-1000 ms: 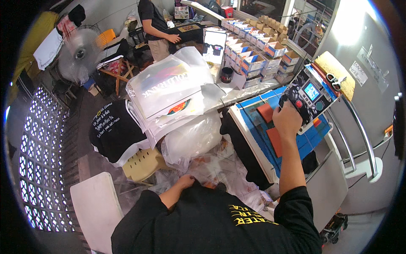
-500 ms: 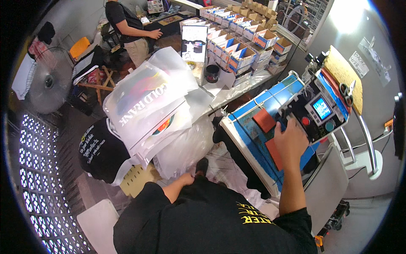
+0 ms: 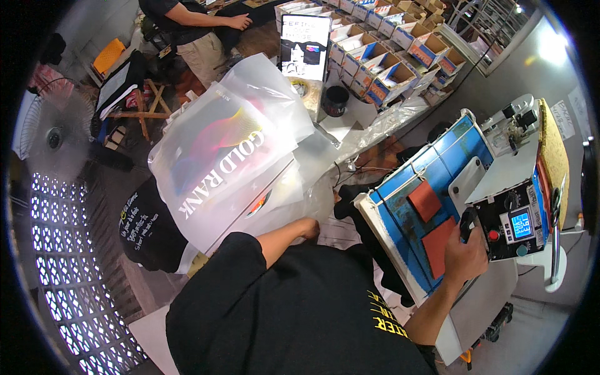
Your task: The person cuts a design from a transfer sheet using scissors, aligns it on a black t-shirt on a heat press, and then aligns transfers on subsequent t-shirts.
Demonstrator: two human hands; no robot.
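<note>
My right hand [image 3: 465,255] is closed around the black handle [image 3: 467,224] of a heat press. Its control box [image 3: 515,225], with a lit screen and coloured buttons, hangs at the right edge of the blue-topped platen [image 3: 462,140]. Two reddish-brown pads, a small square [image 3: 424,200] and a larger one [image 3: 437,245], lie on that platen under cords strung across it. Close to my body, my left hand [image 3: 306,229] is beside a pile of translucent printed plastic sheets [image 3: 231,144]; its fingers are curled out of sight.
Rows of cardboard bins [image 3: 387,75] cover the back table, near a black mug [image 3: 335,101], a tape roll [image 3: 300,87] and an upright screen [image 3: 304,47]. A black cloth bundle [image 3: 153,228] and a fan [image 3: 56,137] are at left. Another person [image 3: 194,37] stands at the back.
The press's control box has swung rightward with my right hand on its handle, uncovering more of the platen. My left hand has moved forward and right. The view has shifted too.
</note>
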